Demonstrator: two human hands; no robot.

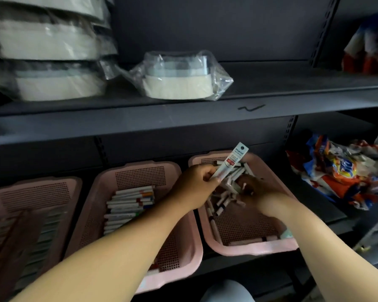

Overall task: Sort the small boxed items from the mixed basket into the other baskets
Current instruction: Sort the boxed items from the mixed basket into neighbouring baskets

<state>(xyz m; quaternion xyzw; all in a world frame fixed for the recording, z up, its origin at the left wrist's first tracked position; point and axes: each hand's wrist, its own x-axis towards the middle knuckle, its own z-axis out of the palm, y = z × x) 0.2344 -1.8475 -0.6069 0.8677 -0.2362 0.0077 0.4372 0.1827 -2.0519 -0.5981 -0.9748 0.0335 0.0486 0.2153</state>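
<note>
Head view, down over both forearms onto dark grey metal shelving (pixel 140 127). On the lower level, three pink perforated baskets side by side. Left grip (pixel 194 184) reaching across to the right basket (pixel 249 249), thumb and curled fingers pinching the lower end of a slim white box (pixel 229 163). Box held slanted, printed end up and to the right, above the far part of that basket. Right grip (pixel 255 188) low in the same basket, fingers bent among a loose heap of small boxes (pixel 225 197); too blurred to tell whether pinching one or only touching. Heap lying toward the far left of the basket, with bare mesh floor nearer the person and a few boxes along the left and near walls. Middle basket (pixel 140 168) holding long white boxes (pixel 129 203) laid flat in a neat row, coloured ends to the right. Left basket (pixel 42 180) also lined with boxes, smeared by blur. On the upper shelf (pixel 271 99), one plastic-wrapped round container (pixel 179 79) near the middle, with a stack of wrapped containers (pixel 48 62) to its left. Crumpled orange, blue and white packets (pixel 340 171) right of the baskets.
</note>
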